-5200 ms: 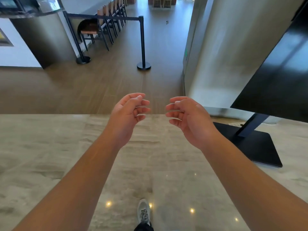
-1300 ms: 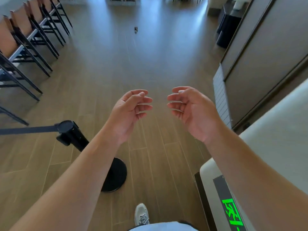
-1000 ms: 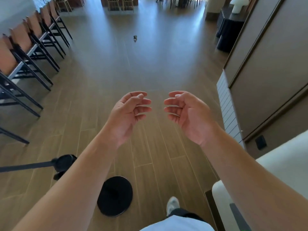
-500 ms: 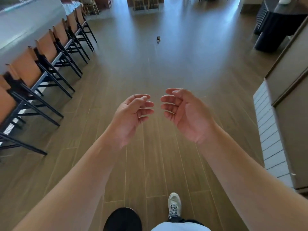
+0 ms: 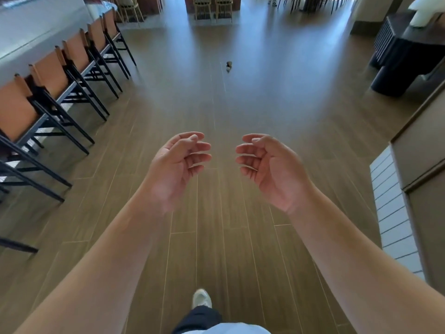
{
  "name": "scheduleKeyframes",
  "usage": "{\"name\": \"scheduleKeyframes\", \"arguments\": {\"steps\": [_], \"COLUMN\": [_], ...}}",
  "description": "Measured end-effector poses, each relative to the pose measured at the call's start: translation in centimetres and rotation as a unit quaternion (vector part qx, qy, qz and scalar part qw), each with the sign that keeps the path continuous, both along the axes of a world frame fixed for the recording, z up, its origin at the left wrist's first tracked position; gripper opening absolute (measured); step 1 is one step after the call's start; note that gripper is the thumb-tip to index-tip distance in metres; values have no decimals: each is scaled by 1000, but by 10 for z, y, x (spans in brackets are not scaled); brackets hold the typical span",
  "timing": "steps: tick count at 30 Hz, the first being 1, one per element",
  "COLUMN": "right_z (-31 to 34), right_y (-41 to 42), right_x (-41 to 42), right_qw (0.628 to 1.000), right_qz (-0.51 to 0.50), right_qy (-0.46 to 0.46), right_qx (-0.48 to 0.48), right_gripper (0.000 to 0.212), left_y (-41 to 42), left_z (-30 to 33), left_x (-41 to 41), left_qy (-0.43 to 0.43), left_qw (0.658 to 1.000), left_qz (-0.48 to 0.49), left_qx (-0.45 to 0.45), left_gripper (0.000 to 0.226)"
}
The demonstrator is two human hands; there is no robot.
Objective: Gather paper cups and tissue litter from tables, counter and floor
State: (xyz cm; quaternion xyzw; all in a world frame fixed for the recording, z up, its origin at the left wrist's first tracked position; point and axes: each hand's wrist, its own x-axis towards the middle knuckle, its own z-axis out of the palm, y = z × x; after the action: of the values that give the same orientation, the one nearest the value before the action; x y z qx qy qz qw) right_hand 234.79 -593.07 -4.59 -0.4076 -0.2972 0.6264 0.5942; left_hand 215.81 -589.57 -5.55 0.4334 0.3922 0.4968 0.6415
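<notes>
A small dark piece of litter [image 5: 229, 64] lies on the wooden floor far ahead, a little right of centre; it is too small to tell what it is. My left hand [image 5: 177, 165] and my right hand [image 5: 269, 167] are held out in front of me at chest height, palms facing each other, fingers loosely curled. Neither hand holds anything. Both hands are well short of the litter.
A row of orange-backed chairs with black frames [image 5: 60, 75] lines a long grey counter [image 5: 29, 32] on the left. A dark round-legged table [image 5: 399, 56] stands at the far right, a panelled wall [image 5: 419, 153] nearer on the right. More chairs [image 5: 212, 7] stand at the far end.
I have walked forward past the black stanchion base, which has left the view. The litter on the floor is nearer. My hands keep the same empty, loosely curled pose.
</notes>
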Motion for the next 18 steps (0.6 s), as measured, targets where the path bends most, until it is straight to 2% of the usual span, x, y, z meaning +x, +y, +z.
{"name": "scheduleKeyframes", "arguments": {"steps": [11,18], "right_z": [-19,-6], "right_y": [218,370], "right_x": [-5,-22], "right_qw": [999,995], "right_qz": [-30,-75], "right_qy": [-38,-64], "right_qx": [-18,-18], "right_gripper": [18,18], "left_y": [226,392], "left_z": [-33,-18], "left_x": [-8,-19], "left_qy": [-27,-34], "left_qw": [999,998], "left_qz": [-12,-51], "left_qx": [-15,-17], "left_gripper": [25,26]}}
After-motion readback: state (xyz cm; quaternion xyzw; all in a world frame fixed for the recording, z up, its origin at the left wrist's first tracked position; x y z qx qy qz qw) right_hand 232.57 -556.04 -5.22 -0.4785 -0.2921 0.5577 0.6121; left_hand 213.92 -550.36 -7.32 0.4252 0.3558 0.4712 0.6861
